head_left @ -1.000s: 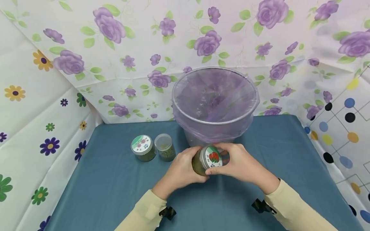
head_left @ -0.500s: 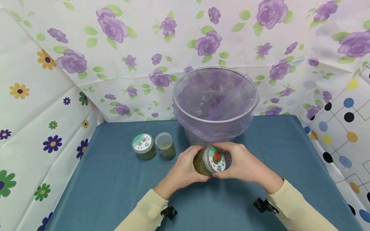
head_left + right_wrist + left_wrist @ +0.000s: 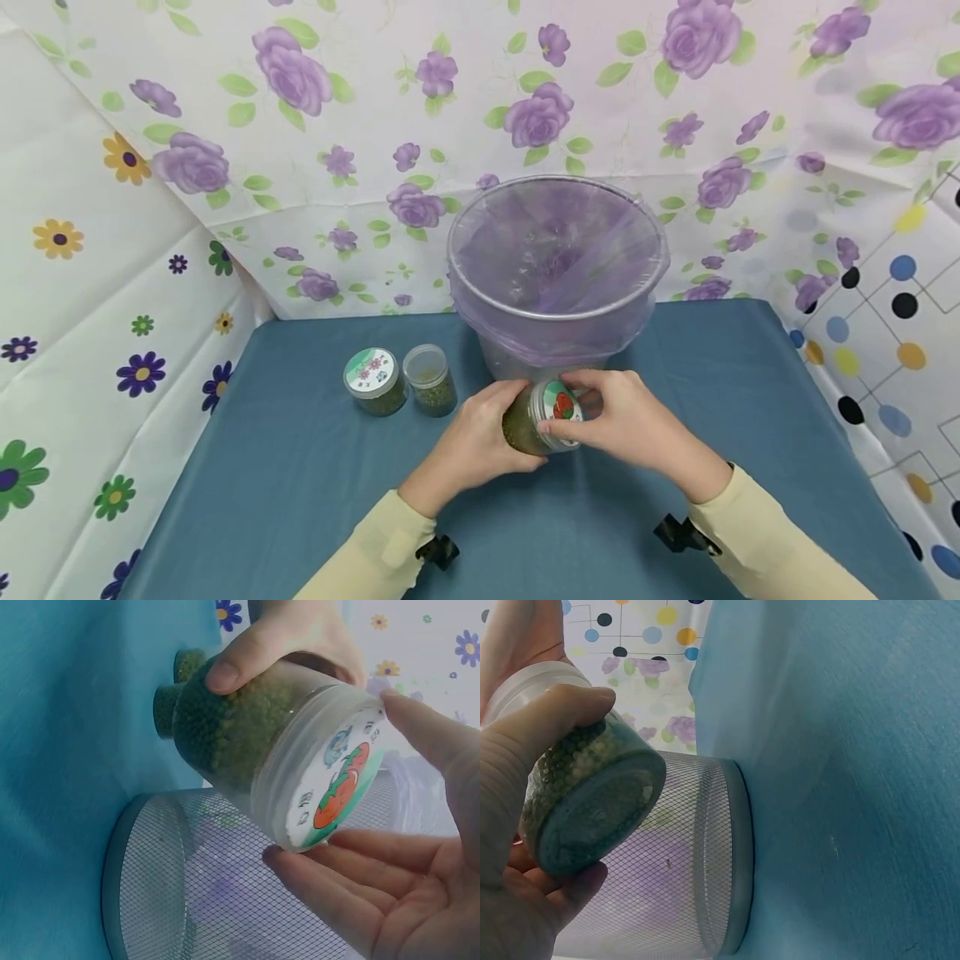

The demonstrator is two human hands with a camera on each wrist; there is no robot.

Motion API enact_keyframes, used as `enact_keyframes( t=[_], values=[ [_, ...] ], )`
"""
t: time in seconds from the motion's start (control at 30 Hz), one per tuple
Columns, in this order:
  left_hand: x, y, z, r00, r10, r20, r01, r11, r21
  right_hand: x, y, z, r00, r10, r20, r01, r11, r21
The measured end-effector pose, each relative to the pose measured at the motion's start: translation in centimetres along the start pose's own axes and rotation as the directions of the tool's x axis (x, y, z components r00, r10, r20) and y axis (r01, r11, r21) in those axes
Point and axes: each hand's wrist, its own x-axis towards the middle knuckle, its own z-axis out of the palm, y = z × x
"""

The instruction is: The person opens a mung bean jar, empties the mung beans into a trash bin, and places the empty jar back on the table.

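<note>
In the head view my left hand (image 3: 476,433) grips the body of a clear plastic jar (image 3: 520,425) holding small greenish grains. The jar is tilted over the table, its lid facing right toward my right hand (image 3: 630,421). That hand holds the white screw lid (image 3: 561,402) by its edge, thumb in front and fingers behind. Seen from the right wrist, the lid (image 3: 337,780) carries a red tomato-like picture, and thumb and fingertips sit at opposite sides of its rim. The left wrist view shows the jar's round base (image 3: 604,810), with thumb and fingers around the body.
A wire mesh bin (image 3: 517,358) with a purple plastic liner (image 3: 555,333) stands just behind the hands. To the left on the blue cloth (image 3: 315,500) are a wide lidded jar (image 3: 372,379) and a slimmer jar (image 3: 431,385), both with green contents. Patterned sheets hang around the table.
My right hand has shifted its hold on the lid; its thumb has moved up over the lid's near edge. The jar's tilt has altered slightly, while my left hand stays nearly still.
</note>
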Motion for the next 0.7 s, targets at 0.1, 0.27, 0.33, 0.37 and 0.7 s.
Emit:
enact_keyframes(
  t=[0.1,0.27,0.33,0.37,0.7],
  values=[
    [-0.03,0.00,0.03,1.000,0.003,-0.001,-0.003,1.000,-0.001,-0.06,0.07,-0.08,0.999,-0.018,0.035,0.018,1.000,-0.008],
    [-0.02,0.08,0.05,1.000,-0.002,0.005,0.002,1.000,0.002,-0.20,0.32,-0.32,0.993,-0.109,0.048,0.111,0.993,-0.047],
    [0.01,0.11,0.05,1.000,-0.002,0.005,0.002,1.000,0.000,-0.25,0.42,-0.41,0.988,-0.144,0.051,0.147,0.987,-0.059],
    [0.03,0.14,0.04,1.000,-0.002,0.005,0.002,1.000,-0.001,-0.26,0.45,-0.44,0.987,-0.154,0.049,0.156,0.986,-0.058],
    [0.19,0.32,0.02,1.000,0.024,0.000,-0.024,1.000,0.008,-0.18,0.44,0.28,0.996,-0.059,-0.060,0.059,0.998,0.002]
  ],
)
